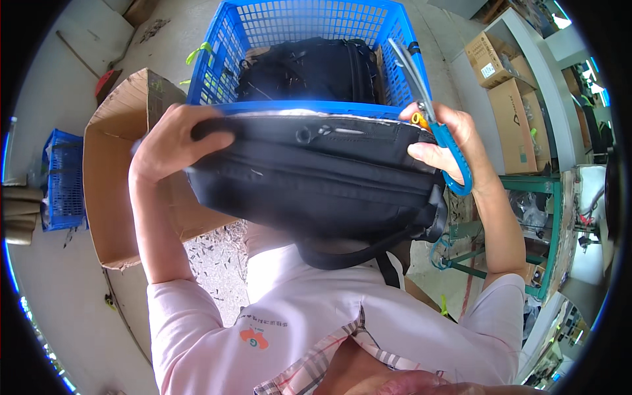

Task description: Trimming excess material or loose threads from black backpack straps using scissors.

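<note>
A black fabric bag (309,171) is stretched between my hands in front of my chest, with a pale raw edge along its top and a strap looping down below. At its upper left, my left hand (181,141) grips it, thumb on the near face. My right hand (447,141) pinches the upper right corner and also keeps hold of scissors (454,155) with blue handles, blades pointing up and away. A small orange part (419,120) shows by the scissors' pivot. The fingers behind the bag are mostly hidden.
Just beyond the bag stands a blue plastic basket (316,12) with black bags (303,69) inside. An open cardboard box (108,164) is at my left, a green metal frame (554,224) at my right. More cartons (517,125) sit far right. Scraps litter the floor.
</note>
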Motion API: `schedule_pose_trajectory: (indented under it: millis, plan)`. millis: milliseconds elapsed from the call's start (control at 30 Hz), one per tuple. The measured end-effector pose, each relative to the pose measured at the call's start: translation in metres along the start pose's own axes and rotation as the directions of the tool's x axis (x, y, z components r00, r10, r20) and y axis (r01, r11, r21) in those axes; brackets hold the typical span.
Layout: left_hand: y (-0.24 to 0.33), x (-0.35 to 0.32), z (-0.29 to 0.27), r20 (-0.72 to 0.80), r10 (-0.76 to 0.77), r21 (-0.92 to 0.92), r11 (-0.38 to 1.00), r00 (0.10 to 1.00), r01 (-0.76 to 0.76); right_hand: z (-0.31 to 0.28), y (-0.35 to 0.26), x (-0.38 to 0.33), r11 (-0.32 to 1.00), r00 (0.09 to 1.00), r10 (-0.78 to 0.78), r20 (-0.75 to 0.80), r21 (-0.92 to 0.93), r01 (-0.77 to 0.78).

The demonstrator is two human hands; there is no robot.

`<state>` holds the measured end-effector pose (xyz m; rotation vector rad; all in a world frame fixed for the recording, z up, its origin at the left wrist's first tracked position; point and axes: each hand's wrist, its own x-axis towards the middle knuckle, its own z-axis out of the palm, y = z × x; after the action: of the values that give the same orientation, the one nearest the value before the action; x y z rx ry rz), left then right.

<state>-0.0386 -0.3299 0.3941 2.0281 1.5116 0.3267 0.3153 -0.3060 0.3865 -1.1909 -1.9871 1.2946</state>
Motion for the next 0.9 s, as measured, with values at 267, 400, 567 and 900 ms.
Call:
schedule_pose_trajectory:
  millis: [267,400,567,900]
  plan:
    - [-0.05,-0.026,0.071,-0.158,-0.372,-0.841,0.537,0.915,0.073,0.0,0.014,-0.01,0.989,0.988,-0.147,-0.036,-0.006,0.147]
    - [-0.027,-0.013,0.074,-0.391,-0.319,-0.811,0.564,0.864,-0.159,-0.011,0.015,-0.018,0.975,0.999,-0.038,0.034,-0.216,0.044]
    - [-0.026,0.0,0.066,-0.471,-0.187,-0.66,0.723,0.862,-0.203,-0.033,0.002,-0.013,0.833,0.965,-0.19,0.181,-0.491,0.256]
    - [-0.032,0.005,0.069,-0.54,-0.121,-0.667,0.665,0.833,-0.336,-0.046,-0.011,-0.008,0.55,0.907,-0.238,0.348,-0.721,0.422]
